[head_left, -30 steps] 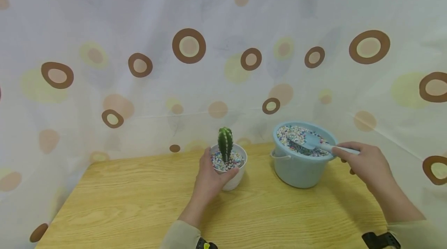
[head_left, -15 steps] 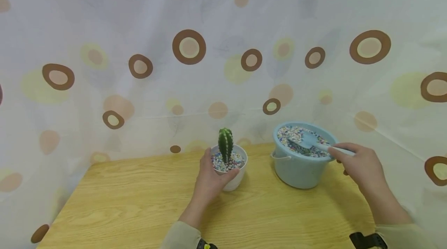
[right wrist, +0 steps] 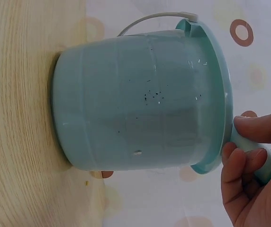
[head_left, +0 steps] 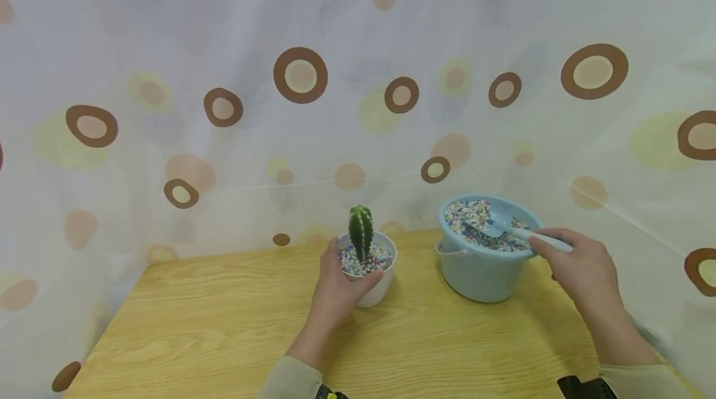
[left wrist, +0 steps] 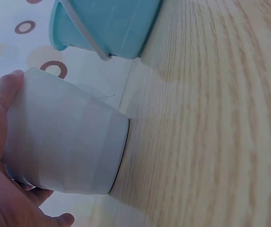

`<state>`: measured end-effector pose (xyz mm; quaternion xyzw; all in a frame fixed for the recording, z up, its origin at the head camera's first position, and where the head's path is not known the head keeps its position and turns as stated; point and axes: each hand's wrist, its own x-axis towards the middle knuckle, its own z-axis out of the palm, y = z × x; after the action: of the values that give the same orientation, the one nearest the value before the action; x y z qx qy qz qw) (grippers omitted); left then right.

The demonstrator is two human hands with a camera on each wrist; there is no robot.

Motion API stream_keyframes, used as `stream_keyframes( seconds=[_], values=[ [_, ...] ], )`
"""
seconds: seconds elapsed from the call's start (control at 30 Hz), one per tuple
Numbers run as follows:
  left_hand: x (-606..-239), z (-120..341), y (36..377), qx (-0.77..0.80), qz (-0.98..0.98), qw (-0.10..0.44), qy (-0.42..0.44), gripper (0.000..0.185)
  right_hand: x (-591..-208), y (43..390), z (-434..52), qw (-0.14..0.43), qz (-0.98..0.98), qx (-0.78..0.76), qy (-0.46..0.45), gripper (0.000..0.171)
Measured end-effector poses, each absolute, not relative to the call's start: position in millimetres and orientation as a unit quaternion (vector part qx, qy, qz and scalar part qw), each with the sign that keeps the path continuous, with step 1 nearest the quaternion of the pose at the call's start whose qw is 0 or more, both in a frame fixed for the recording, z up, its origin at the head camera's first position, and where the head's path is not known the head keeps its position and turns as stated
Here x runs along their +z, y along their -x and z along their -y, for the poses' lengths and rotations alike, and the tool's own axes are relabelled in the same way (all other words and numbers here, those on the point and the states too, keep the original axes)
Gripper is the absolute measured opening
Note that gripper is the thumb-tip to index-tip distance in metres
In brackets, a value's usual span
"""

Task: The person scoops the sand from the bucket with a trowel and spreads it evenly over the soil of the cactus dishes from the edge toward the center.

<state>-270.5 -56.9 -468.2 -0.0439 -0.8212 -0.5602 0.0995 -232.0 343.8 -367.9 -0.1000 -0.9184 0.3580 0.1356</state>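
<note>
A green cactus (head_left: 360, 231) stands upright in a white pot (head_left: 385, 284) topped with small colored pebbles (head_left: 377, 256). My left hand (head_left: 335, 287) grips the pot from its left, thumb across the near rim and fingers around the far side. In the left wrist view the pot's base (left wrist: 118, 158) rests on the table. To the right, my right hand (head_left: 584, 268) holds a light blue scoop (head_left: 523, 234) by its handle. Its blade sits among pebbles (head_left: 467, 212) in a light blue bucket (head_left: 478, 275), with pebbles heaped over its front.
Both pot and bucket stand on a wood-grain table (head_left: 224, 312), near its back edge. A white handle (head_left: 450, 252) hangs at the bucket's left side. Behind the table falls a pale curtain (head_left: 335, 138) with brown and yellow circles. A tiny crumb (right wrist: 86, 183) lies beside the bucket.
The scoop's blade has shifted within the bucket, and pebbles now cover its front where bare blue showed before. My right hand came slightly left, then held there. My left hand and the pot stay put.
</note>
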Motion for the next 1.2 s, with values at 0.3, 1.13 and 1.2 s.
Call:
stream_keyframes(
  seconds=[0.3,1.13,1.2],
  values=[
    [-467.0,57.3,268.7,-0.566,0.817,0.103,0.044,0.12,-364.8,231.5,-343.6,0.136,0.916,0.366,0.093,0.068],
    [-464.7,56.4,266.2,-0.559,0.823,0.095,0.037,0.121,-360.1,225.3,-339.0,0.133,0.911,0.383,0.081,0.068],
    [-464.8,56.5,266.2,-0.558,0.823,0.096,0.037,0.121,-358.7,224.4,-337.3,0.132,0.91,0.385,0.081,0.068]
  ],
)
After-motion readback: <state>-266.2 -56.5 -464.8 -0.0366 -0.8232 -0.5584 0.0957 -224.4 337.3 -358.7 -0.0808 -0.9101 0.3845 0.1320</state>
